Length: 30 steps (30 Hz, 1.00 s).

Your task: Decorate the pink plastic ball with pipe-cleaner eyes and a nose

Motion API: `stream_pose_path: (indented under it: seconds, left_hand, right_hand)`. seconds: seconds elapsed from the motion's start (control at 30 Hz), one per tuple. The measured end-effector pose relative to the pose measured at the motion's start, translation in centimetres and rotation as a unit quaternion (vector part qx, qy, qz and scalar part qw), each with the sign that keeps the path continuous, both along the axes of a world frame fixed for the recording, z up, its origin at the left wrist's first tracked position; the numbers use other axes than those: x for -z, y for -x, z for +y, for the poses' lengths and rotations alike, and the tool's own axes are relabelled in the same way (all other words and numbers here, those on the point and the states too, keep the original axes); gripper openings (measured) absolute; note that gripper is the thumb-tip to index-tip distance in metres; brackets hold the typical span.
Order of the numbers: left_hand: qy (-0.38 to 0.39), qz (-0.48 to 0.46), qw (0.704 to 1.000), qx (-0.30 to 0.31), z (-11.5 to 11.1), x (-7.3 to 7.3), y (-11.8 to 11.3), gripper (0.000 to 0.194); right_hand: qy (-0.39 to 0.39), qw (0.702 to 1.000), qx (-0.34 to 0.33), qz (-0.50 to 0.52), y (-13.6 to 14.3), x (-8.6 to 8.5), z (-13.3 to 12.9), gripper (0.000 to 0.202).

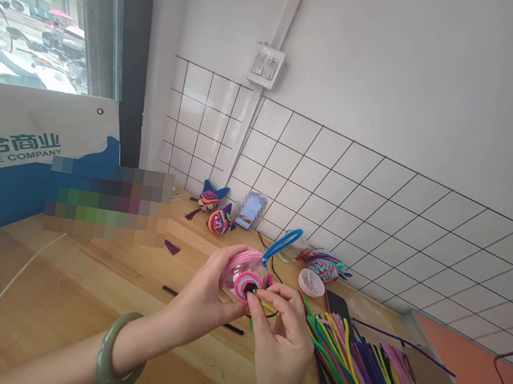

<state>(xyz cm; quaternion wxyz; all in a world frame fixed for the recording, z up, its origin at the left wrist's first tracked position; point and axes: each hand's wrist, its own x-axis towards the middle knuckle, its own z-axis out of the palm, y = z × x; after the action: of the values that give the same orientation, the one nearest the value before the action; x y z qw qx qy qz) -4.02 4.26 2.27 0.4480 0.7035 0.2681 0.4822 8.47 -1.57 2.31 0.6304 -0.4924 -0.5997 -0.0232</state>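
Note:
My left hand [206, 291], a green bangle [107, 350] on its wrist, is closed around a clear, rounded ornament [229, 277] with pink pipe cleaner wound over its top. A blue pipe-cleaner loop [283, 246] sticks up from it. On its near side sits a pink and grey-blue coil [241, 282] with a dark centre. There, the thumb and fingertips of my right hand [284, 342] pinch a small black piece [250, 288], touching the coil. The fingers partly hide this piece and the ornament's right side.
A bundle of coloured pipe cleaners [369, 372] lies at the right, near a small pink bowl [311, 283]. Finished wound ornaments [221, 220] and a phone [250, 210] are by the tiled wall. A white cable [10, 289] crosses the table's left side.

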Motion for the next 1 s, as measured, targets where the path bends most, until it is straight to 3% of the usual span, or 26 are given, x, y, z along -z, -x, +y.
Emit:
stream_pose_path:
  seconds: [0.23, 1.0]
  left_hand:
    - [0.011, -0.005, 1.000, -0.014, 0.15, 0.28, -0.06, 0.067]
    - [0.036, -0.001, 0.999, -0.012, 0.25, 0.14, -0.31, 0.063]
  right_hand:
    - [-0.075, 0.989, 0.027, -0.124, 0.12, -0.37, -0.28, 0.030]
    - [-0.057, 0.970, 0.084, -0.219, -0.18, 0.49, 0.07, 0.032]
